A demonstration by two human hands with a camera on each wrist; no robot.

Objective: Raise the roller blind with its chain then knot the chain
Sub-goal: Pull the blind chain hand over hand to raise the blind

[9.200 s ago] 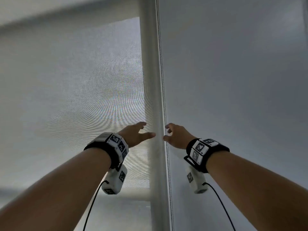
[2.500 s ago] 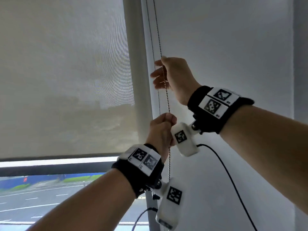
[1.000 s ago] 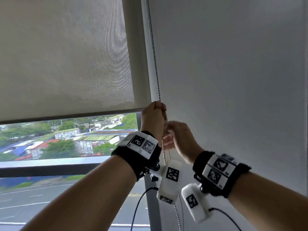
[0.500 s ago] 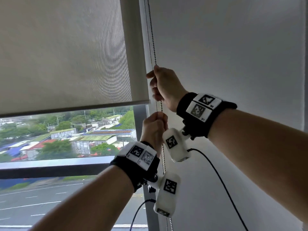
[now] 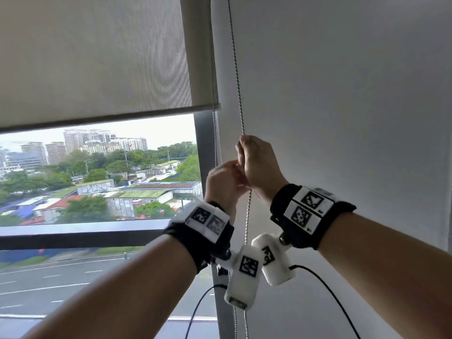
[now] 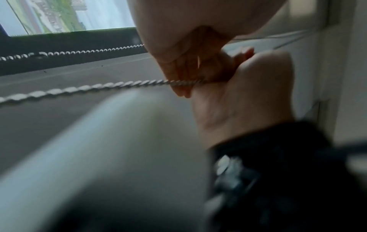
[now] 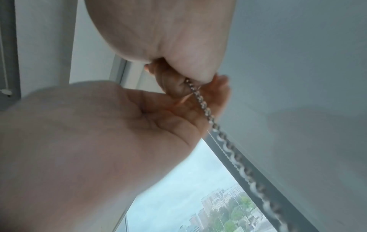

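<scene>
Head view, both hands grip chain (image 5: 238, 94)

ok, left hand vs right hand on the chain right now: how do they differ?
Height: the right hand is the upper one, gripping the taut chain where it comes down from above; the left hand sits just below and beside it.
Side: the left hand is toward the window, the right hand toward the wall.
Grip: the right hand's fingers curl round the chain; the left hand's grip is hidden or blurred in every view.
Shared: both are raised, close together, wearing black wristbands.
</scene>
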